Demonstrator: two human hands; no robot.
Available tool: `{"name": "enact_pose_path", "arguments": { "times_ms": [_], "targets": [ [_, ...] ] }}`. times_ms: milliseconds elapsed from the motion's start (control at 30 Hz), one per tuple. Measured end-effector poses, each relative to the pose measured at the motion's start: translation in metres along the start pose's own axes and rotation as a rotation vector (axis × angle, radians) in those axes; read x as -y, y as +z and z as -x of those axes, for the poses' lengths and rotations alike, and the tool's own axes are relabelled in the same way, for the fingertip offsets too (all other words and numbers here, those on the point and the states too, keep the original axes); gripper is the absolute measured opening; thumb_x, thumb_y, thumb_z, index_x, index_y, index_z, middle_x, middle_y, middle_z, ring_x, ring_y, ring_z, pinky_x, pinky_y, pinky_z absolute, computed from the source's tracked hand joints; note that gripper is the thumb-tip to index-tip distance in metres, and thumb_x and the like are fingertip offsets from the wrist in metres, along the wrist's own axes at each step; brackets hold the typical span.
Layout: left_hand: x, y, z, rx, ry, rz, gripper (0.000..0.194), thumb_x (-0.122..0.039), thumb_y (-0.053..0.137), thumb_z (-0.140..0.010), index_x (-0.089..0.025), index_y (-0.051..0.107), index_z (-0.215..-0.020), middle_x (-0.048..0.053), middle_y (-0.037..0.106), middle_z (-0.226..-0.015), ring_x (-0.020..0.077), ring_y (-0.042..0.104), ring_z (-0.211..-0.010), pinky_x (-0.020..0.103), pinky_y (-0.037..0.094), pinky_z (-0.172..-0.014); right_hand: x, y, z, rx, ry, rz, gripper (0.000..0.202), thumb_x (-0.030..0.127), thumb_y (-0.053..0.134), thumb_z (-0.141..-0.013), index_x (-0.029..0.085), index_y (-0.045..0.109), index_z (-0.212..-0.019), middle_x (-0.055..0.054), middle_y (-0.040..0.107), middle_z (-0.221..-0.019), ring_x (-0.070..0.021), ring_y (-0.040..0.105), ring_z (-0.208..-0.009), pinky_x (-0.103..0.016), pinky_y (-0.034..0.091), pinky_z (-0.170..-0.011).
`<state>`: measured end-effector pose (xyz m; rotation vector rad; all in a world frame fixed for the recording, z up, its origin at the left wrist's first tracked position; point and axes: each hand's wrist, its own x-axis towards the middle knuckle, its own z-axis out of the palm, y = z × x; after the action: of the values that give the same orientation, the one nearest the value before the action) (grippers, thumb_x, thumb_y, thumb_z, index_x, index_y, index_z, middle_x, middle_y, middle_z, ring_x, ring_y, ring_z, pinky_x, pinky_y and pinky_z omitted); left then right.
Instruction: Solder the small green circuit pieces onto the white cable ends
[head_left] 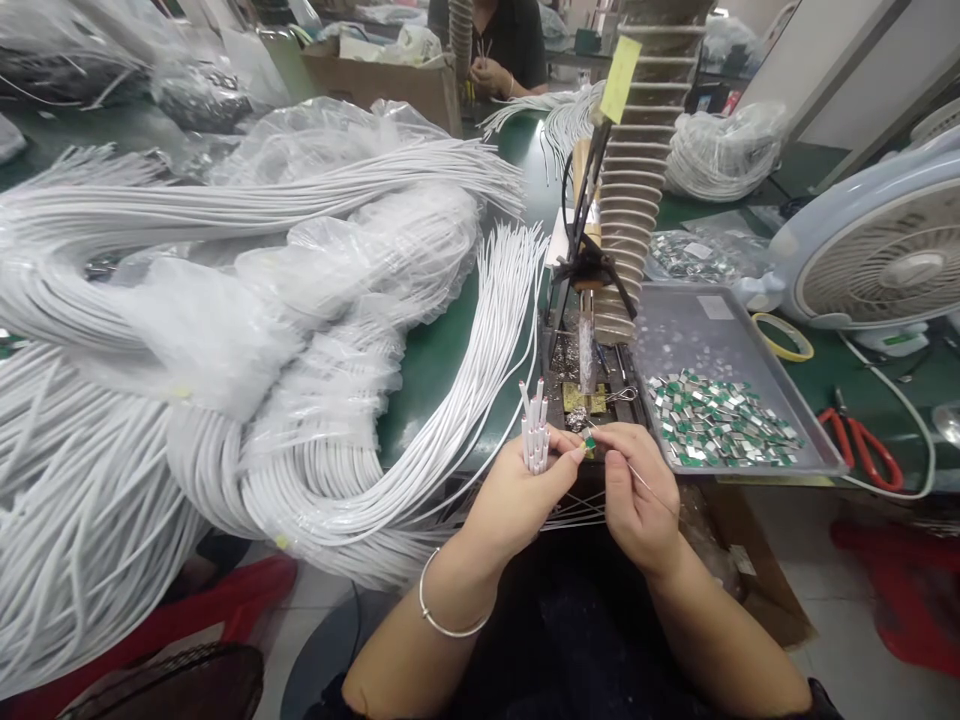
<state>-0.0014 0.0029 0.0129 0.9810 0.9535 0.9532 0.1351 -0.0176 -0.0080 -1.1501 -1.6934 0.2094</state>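
Note:
My left hand (517,495) is closed around several white cables (534,435) whose cut ends point up. Between its thumb and fingertip sits a small green circuit board (589,442). Close beside it, my right hand (637,490) is closed on a thin solder wire (643,484) that trails down across the palm. Just above both hands hangs a soldering iron (587,340), held on a stand with its tip downward. Below the iron lies a yellowish sponge (596,398) with bits of solder around it. Whether the board touches the solder wire I cannot tell.
Large bundles of white cable (300,470) cover the left side. On the right, a grey tray (825,462) holds many small boards, with red-handled pliers (862,445) and a fan (892,250) beyond. A ribbed duct (637,160) rises behind the iron. Another person (491,75) sits opposite.

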Motion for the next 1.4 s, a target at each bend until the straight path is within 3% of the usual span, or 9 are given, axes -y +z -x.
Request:
{"name": "enact_pose_path", "arguments": {
  "times_ms": [200, 367, 667, 1400],
  "targets": [
    [0.001, 0.003, 0.0, -0.042, 0.026, 0.016, 0.012, -0.02, 0.061, -0.075, -0.017, 0.055, -0.066, 0.002, 0.06, -0.081, 0.0151, 0.057, -0.081, 0.03, 0.043, -0.082, -0.002, 0.005, 0.009, -0.096, 0.12, -0.041, 0.03, 0.014, 0.039, -0.09, 0.019, 0.046, -0.118, -0.007, 0.068, -0.092, -0.017, 0.068, -0.082, -0.035, 0.059, -0.072],
    [0.004, 0.004, -0.002, -0.082, 0.077, 0.006, 0.01, -0.019, 0.059, -0.076, -0.018, 0.053, -0.069, 0.0, 0.057, -0.08, 0.0133, 0.056, -0.079, 0.027, 0.044, -0.078, -0.002, 0.006, 0.008, -0.205, 0.127, -0.056, 0.022, 0.01, 0.044, -0.089, 0.021, 0.056, -0.103, -0.003, 0.069, -0.087, -0.0139, 0.069, -0.075, -0.03, 0.058, -0.07],
    [-0.006, 0.009, -0.005, -0.154, 0.072, -0.089, 0.004, -0.019, 0.058, -0.074, -0.018, 0.055, -0.074, 0.001, 0.058, -0.079, 0.0142, 0.056, -0.076, 0.027, 0.043, -0.071, -0.003, 0.003, 0.001, -0.121, 0.026, -0.041, 0.021, 0.008, 0.048, -0.085, 0.021, 0.061, -0.096, -0.006, 0.07, -0.093, -0.019, 0.067, -0.089, -0.039, 0.056, -0.078],
    [-0.016, 0.009, -0.007, -0.15, 0.118, -0.223, 0.005, -0.02, 0.056, -0.075, -0.017, 0.052, -0.073, 0.001, 0.057, -0.077, 0.0144, 0.055, -0.076, 0.028, 0.043, -0.072, 0.0, 0.004, -0.006, -0.146, -0.046, -0.011, 0.027, 0.003, 0.05, -0.082, 0.021, 0.06, -0.099, -0.006, 0.068, -0.095, -0.0173, 0.066, -0.089, -0.036, 0.056, -0.078]
  ]
}}
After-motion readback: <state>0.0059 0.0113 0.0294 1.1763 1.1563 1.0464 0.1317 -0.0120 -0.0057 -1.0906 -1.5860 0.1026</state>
